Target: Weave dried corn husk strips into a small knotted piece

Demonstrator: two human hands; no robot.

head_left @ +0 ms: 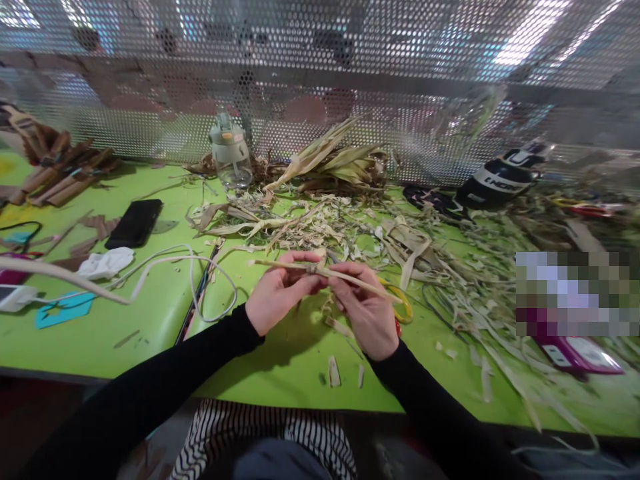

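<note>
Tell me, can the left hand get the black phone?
Probably yes: nothing seems to lie on top of the black phone, and only low things like the white cable lie between. But the left hand is holding the stalk, so it would need freeing first.

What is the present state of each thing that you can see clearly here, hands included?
Left hand: closed on the dry stalk
Right hand: closed on the dry stalk
Dry stalk: held, roughly straight
Black phone: lying flat, unlit
Clear bottle: upright, lid on
Black bottle: tilted
White cable: loosely looped
Husk scraps: scattered
</note>
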